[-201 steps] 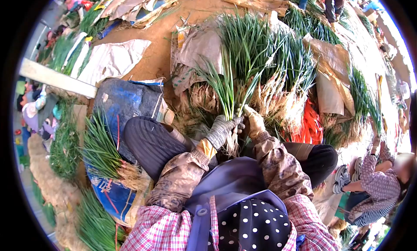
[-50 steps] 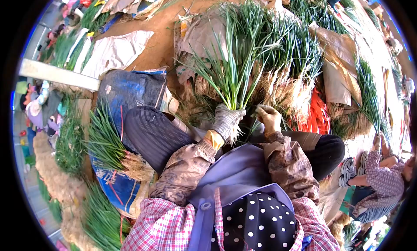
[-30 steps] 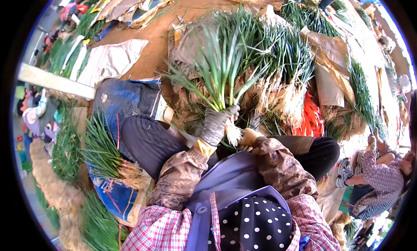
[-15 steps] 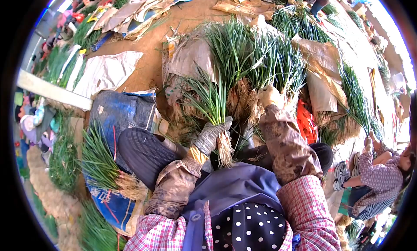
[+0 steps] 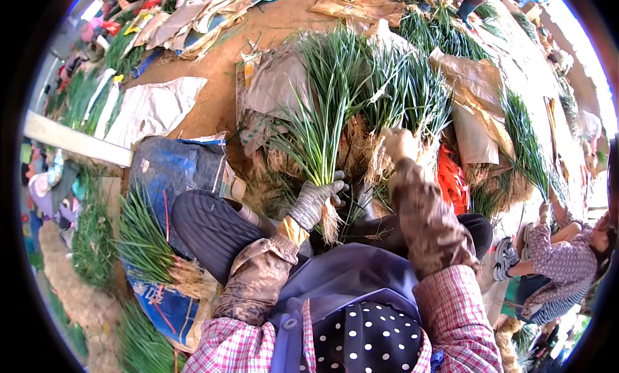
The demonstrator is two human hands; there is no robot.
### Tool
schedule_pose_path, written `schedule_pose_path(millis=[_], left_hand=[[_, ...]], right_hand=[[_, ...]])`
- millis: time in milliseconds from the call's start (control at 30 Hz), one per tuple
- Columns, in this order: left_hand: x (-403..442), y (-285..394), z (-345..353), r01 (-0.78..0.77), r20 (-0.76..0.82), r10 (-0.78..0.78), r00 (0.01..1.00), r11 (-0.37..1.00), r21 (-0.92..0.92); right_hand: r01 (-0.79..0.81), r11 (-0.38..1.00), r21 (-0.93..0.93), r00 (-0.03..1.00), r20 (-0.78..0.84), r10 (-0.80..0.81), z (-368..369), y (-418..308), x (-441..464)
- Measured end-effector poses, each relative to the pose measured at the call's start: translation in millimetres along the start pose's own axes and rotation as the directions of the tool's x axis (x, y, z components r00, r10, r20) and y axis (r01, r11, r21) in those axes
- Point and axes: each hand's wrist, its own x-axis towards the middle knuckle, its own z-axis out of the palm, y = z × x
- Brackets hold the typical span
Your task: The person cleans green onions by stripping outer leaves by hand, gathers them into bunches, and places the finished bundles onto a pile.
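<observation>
My left hand (image 5: 314, 204), in a grey glove, is closed around a bunch of scallions (image 5: 317, 144) above my lap. Their green leaves fan upward and away from me, and pale roots (image 5: 331, 225) hang below the fist. My right hand (image 5: 398, 145), in a pale glove, is at the root end of a large scallion pile (image 5: 409, 92) in front of me. Its fingers are bent in among the stems and roots; their tips are partly hidden and slightly blurred. Another rooted scallion bundle (image 5: 148, 237) lies to my left.
Blue sacking (image 5: 177, 163) lies beside my left knee. Red plastic strips (image 5: 453, 183) are right of the pile, near brown paper sacking (image 5: 474, 89). A co-worker (image 5: 567, 263) sits at the right holding green plants. A white bar (image 5: 77, 139) crosses the left side.
My left fingers have loosened slightly at the bunch, and its leaves reach farther up. My right hand stays at the pile's roots, with the forearm shifted slightly right. The view has moved a little.
</observation>
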Motion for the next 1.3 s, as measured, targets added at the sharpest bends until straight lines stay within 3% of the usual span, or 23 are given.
schedule_pose_path(millis=[67,133,167,200,267,333,367,400,433,500,533,633,667,767,800,867,900,933,1033,1100,1167,1233,1300], left_hand=[[0.0,1.8,-0.8,0.021,-0.003,-0.021,1.000,0.996,0.087],[-2.3,2.2,4.2,0.005,-0.089,0.004,0.996,0.995,0.098],[-1.7,3.8,7.3,-0.003,-0.133,0.016,0.991,0.995,0.102],[-1.0,4.6,8.2,-0.005,-0.137,0.016,0.990,0.997,0.077],[8.7,-6.6,0.0,-0.054,-0.121,0.076,0.990,0.983,0.178],[19.6,-26.6,-5.4,-0.168,-0.110,0.199,0.974,0.955,0.243],[27.1,-35.5,-7.2,-0.112,-0.157,0.192,0.969,0.902,0.416],[25.9,-35.2,-5.6,-0.012,-0.152,0.083,0.985,0.909,0.417],[23.6,-35.1,-3.0,0.083,-0.143,-0.025,0.989,0.905,0.418],[21.4,-39.7,-0.9,0.097,-0.163,-0.029,0.986,0.900,0.426],[13.2,-29.1,8.2,0.106,-0.166,-0.041,0.985,0.909,0.403],[7.4,-27.8,13.3,0.063,-0.149,-0.026,0.988,0.966,0.250],[6.4,-27.7,14.2,0.076,-0.157,-0.038,0.987,0.967,0.243],[-2.6,-22.0,18.5,0.049,-0.156,-0.043,0.987,0.998,0.038],[-3.4,-21.4,17.6,0.036,-0.168,-0.024,0.985,0.997,0.070],[-3.8,-20.2,16.7,0.016,-0.185,-0.003,0.983,0.997,0.069],[-3.1,-25.0,15.7,0.010,-0.188,-0.003,0.982,0.999,0.036],[-4.4,-22.5,18.2,0.004,-0.190,-0.003,0.982,1.000,0.004],[-5.5,-6.2,22.7,0.224,-0.285,-0.142,0.948,0.933,0.280],[11.7,-31.1,10.4,0.224,-0.292,-0.151,0.944,0.946,0.235],[-0.6,-27.7,13.3,0.001,-0.133,0.018,0.991,0.990,0.140],[3.5,-27.2,18.4,0.111,-0.210,-0.059,0.976,0.962,0.248],[7.6,-27.6,19.2,0.153,-0.257,-0.079,0.963,0.946,0.285]], right_hand=[[-0.149,0.950,0.273,0.977,0.189,0.098,-16.8,-7.4,29.4],[-0.113,0.923,0.367,0.993,0.064,0.096,-3.2,-6.9,58.9],[-0.084,0.987,0.137,0.991,-0.096,0.098,-9.8,-25.7,29.1],[0.070,0.996,0.049,0.997,-0.042,-0.068,4.3,5.0,53.7],[-0.120,0.939,0.321,0.992,0.065,0.105,-5.9,-14.5,-22.6],[-0.063,0.967,0.246,0.989,0.143,0.029,5.9,7.2,-62.8],[-0.029,0.980,0.199,0.947,0.319,-0.036,13.7,33.5,-67.9],[0.135,0.946,0.295,0.929,0.295,-0.225,29.1,57.1,-80.0],[0.161,0.939,0.305,0.913,0.315,-0.259,30.5,56.1,-102.7],[0.234,0.899,0.370,0.925,0.200,-0.323,43.0,67.4,-119.0],[0.059,0.818,0.572,0.921,0.285,-0.266,43.6,68.3,-121.7],[-0.287,0.581,0.761,0.872,0.459,-0.171,38.0,66.2,-129.0],[-0.291,0.605,0.741,0.913,0.404,-0.056,44.3,70.1,-125.7],[-0.596,0.321,0.736,0.802,0.562,0.203,59.5,97.0,-104.0],[-0.615,0.313,0.724,0.788,0.556,0.264,64.2,107.8,-99.6],[-0.394,0.884,0.253,0.744,0.652,0.145,51.4,103.4,-105.8],[-0.142,0.989,-0.033,0.693,0.711,0.123,45.6,103.2,-109.1],[0.486,0.806,-0.337,0.730,0.664,-0.162,45.8,99.5,-113.7],[0.501,0.705,-0.502,0.865,0.267,-0.424,29.0,60.7,-115.3],[0.459,0.817,-0.350,0.874,0.010,-0.487,14.3,15.5,-118.3],[0.366,0.877,-0.312,0.931,0.136,-0.340,18.4,-7.2,-78.0],[-0.069,0.997,0.023,0.964,0.260,0.061,21.5,-36.3,-54.4],[-0.272,0.891,0.364,0.934,0.323,0.153,34.4,-32.1,-14.0]])
